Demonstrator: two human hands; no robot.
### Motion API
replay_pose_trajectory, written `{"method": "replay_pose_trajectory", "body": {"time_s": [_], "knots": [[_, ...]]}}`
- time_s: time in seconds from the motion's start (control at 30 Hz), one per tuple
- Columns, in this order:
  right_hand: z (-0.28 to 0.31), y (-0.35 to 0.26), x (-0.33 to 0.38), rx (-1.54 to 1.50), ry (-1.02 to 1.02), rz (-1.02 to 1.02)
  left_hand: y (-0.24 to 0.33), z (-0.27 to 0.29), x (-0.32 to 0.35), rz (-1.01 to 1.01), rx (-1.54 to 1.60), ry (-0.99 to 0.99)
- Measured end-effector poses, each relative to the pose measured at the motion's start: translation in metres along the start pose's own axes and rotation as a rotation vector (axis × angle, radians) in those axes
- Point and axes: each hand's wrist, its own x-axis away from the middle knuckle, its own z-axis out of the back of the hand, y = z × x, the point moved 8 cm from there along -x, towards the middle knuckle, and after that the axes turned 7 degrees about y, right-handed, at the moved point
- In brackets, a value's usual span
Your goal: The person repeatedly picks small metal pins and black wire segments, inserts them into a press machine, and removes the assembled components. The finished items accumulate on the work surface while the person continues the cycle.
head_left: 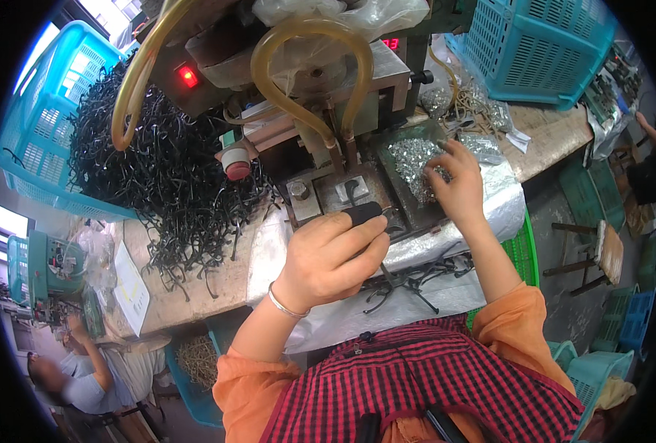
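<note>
My left hand (335,255), with a bracelet at its wrist, is closed in front of the machine's metal work plate (320,203). A dark, blunt-ended thing (365,213) sticks out of its grip; its kind is not clear. Just beyond, a small black curved part (356,188) lies on a bright metal block in the plate. My right hand (461,184) reaches over a dark tray (393,177) heaped with small shiny metal pieces (411,162). Its thumb and index finger are pinched near the heap; what is between them is too small to tell.
A big heap of black curved parts (158,162) spills from a blue basket (36,159) at left. Tan hoses (313,26) and a red button (237,166) are on the machine. More black parts (409,284) lie near me on silver sheeting. Another person (88,376) works at left.
</note>
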Motion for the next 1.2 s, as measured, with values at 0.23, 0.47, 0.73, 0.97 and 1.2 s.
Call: {"method": "replay_pose_trajectory", "body": {"time_s": [0.23,0.47,0.73,0.97,1.2], "knots": [[-0.006,0.034,0.005,-0.217,0.019,-0.185,-0.001,-0.001,-0.006,0.102,0.067,-0.085],[-0.007,0.064,0.022,-0.850,0.217,-0.720,0.004,-0.002,0.013,0.150,0.011,0.092],[-0.034,0.070,0.034,-0.954,0.342,-0.690,-0.049,0.150,0.103,0.628,-0.809,0.553],[-0.030,0.017,0.014,-0.726,0.085,-0.470,-0.176,0.129,0.176,0.770,-1.043,-0.317],[0.029,0.024,0.031,-0.440,0.095,-0.383,-0.169,0.140,0.148,0.508,-1.029,-0.206]]}}
